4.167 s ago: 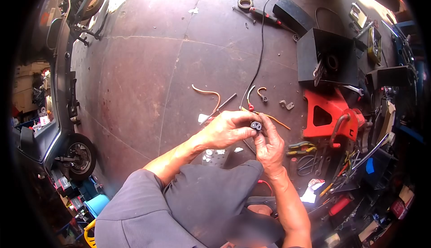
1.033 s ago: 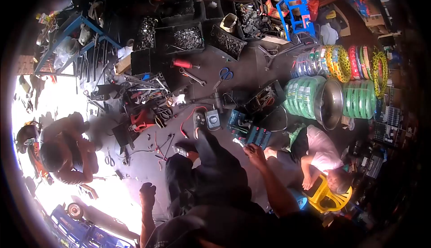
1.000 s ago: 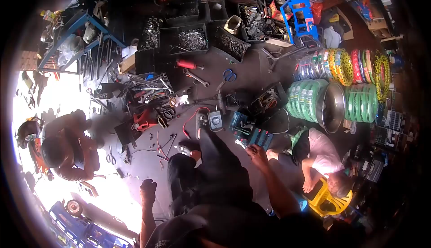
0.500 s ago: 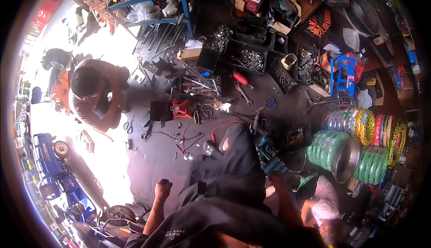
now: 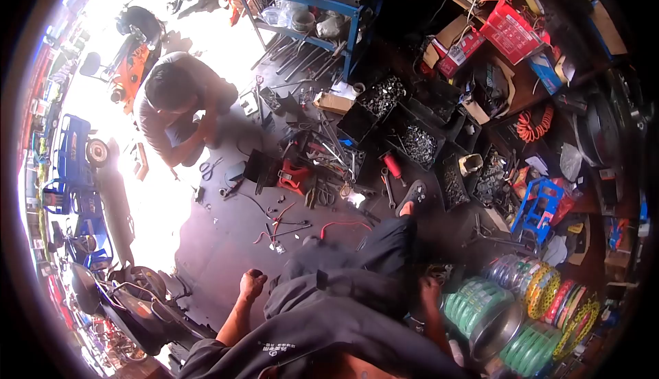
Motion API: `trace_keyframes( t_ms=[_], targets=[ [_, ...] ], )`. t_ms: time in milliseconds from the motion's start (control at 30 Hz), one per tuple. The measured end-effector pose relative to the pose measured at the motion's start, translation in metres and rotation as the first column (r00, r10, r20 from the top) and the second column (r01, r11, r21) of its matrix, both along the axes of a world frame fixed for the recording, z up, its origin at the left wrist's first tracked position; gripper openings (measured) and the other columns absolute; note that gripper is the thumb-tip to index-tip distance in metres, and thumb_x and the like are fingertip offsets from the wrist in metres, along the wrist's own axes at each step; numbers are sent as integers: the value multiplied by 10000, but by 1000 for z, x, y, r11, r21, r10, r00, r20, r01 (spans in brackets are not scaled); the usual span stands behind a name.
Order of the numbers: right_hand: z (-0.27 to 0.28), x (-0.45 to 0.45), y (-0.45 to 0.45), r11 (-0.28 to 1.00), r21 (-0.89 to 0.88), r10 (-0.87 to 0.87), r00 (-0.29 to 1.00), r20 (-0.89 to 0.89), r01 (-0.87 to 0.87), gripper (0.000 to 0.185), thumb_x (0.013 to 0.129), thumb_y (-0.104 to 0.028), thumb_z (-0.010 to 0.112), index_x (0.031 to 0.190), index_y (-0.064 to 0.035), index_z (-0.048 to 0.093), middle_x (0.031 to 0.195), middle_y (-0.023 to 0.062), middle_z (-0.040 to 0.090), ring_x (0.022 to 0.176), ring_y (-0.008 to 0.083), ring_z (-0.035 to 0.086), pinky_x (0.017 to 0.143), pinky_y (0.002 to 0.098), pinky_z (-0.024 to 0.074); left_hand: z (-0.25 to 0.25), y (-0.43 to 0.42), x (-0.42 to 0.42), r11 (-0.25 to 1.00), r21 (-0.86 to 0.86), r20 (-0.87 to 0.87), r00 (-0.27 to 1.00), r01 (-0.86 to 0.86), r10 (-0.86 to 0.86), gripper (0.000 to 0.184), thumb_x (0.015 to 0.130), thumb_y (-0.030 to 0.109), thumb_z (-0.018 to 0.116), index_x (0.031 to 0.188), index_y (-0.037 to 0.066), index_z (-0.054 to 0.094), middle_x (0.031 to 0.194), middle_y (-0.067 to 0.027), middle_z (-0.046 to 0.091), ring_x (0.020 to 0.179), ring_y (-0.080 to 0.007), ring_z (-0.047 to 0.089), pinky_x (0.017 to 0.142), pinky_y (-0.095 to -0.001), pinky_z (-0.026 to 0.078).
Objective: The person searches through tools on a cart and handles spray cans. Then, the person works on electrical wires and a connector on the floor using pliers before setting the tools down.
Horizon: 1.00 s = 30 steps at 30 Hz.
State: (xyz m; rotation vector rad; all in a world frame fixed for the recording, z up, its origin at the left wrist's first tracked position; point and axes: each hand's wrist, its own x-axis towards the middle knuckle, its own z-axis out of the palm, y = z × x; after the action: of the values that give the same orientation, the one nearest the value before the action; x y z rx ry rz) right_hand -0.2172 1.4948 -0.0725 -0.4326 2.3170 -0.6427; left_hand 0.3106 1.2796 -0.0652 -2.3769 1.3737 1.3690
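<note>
My left hand (image 5: pixel 253 284) hangs beside my left hip with its fingers curled in; nothing shows in it. My right hand (image 5: pixel 430 288) hangs at my other side, fingers curled, close to the green coiled bundles (image 5: pixel 469 305); no held thing is visible there. One foot in a dark shoe (image 5: pixel 415 195) is stretched forward beside a combination wrench (image 5: pixel 389 185) and a red cylindrical tool (image 5: pixel 392 166). On the floor before me lie a red cable (image 5: pixel 343 225) and loose hand tools, with a red-and-black tool holder (image 5: pixel 291 177) beyond them.
A person (image 5: pixel 180 101) crouches at the left near an orange motorbike (image 5: pixel 130 70). Black bins of bolts (image 5: pixel 419 144) and a blue tool cart (image 5: pixel 357 32) stand ahead. To the right are a blue plastic frame (image 5: pixel 537 209) and a metal bowl (image 5: pixel 495 331). A motorbike (image 5: pixel 130 303) stands behind left.
My view has swung, and my foot has stepped forward onto the floor near the wrench. My right hand has come away from the teal tool case, which no longer shows.
</note>
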Motion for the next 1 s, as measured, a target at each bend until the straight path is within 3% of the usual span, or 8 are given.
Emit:
trace_keyframes(
  t_ms=[200, 333, 433, 533, 633, 667, 867, 1000],
  targets=[
    [-19, -171, -54, 988, -73, 130, 990, -48, -134, 296, 861, -200, 695, 1072, 7, 682, 968, 128, 698, 877, 228, 652, 813, 341, 507, -8, -22, -160, 998, 52, 80, 996, -32, 27, 346, 763, 279, 663, 973, 9, 719, 937, -198, 718, 933, -338, 695, 837, -405, 539],
    [-20, -317, -107, 992, -106, -39, 976, 216, 63, 202, 919, -155, 639, 1075, -25, 636, 805, -3, 580, 681, 93, 546, 613, 245, 452, 39, -39, -287, 995, 90, 118, 993, -35, 24, 368, 787, 296, 663, 1023, 19, 709, 988, -198, 715, 985, -336, 684, 877, -400, 529],
    [-1, -414, -157, 968, -76, 243, 967, 72, -238, 228, 868, -129, 673, 1041, 18, 660, 863, 104, 661, 775, 207, 624, 735, 338, 509, 63, -42, -364, 987, 83, 104, 986, -139, 130, 392, 807, 300, 669, 1084, 24, 691, 1066, -190, 706, 1046, -326, 667, 916, -396, 510],
    [8, -471, -209, 935, -117, 343, 938, 54, -335, 259, 861, -147, 673, 1060, 19, 662, 911, 143, 686, 813, 241, 651, 776, 352, 517, 71, -31, -406, 963, 133, 108, 970, -232, 219, 398, 800, 291, 678, 1092, 21, 687, 1088, -188, 703, 1058, -323, 664, 923, -395, 507],
    [7, -492, -253, 922, -93, 376, 927, -12, -375, 276, 864, -156, 672, 1076, 19, 664, 926, 160, 696, 838, 247, 662, 802, 350, 516, 91, -26, -445, 915, 200, 176, 931, -352, 320, 387, 786, 270, 689, 1079, 17, 693, 1080, -185, 707, 1051, -314, 670, 918, -383, 512],
    [-1, -497, -261, 920, -97, 385, 922, 35, -381, 278, 885, -149, 668, 1112, 10, 648, 926, 100, 686, 807, 152, 637, 744, 297, 516, 91, -21, -452, 909, 206, 195, 926, -361, 324, 385, 784, 266, 690, 1077, 15, 694, 1074, -183, 709, 1048, -309, 672, 915, -380, 513],
    [-24, -499, -277, 863, -189, 505, 817, 278, -469, 334, 881, -173, 693, 1161, 0, 639, 848, 60, 671, 730, 117, 616, 633, 258, 492, 85, -12, -497, 880, 168, 162, 893, -444, 420, 396, 774, 264, 700, 1073, 5, 695, 1058, -177, 717, 1034, -297, 679, 913, -372, 516],
    [8, -506, -290, 801, -117, 598, 793, 118, -587, 300, 872, -170, 705, 1111, 7, 667, 852, 58, 691, 755, 121, 626, 716, 278, 515, 78, -25, -524, 882, 126, 103, 890, -455, 444, 395, 763, 254, 702, 1061, -4, 698, 1045, -178, 720, 1023, -297, 683, 911, -367, 517]
  ],
)
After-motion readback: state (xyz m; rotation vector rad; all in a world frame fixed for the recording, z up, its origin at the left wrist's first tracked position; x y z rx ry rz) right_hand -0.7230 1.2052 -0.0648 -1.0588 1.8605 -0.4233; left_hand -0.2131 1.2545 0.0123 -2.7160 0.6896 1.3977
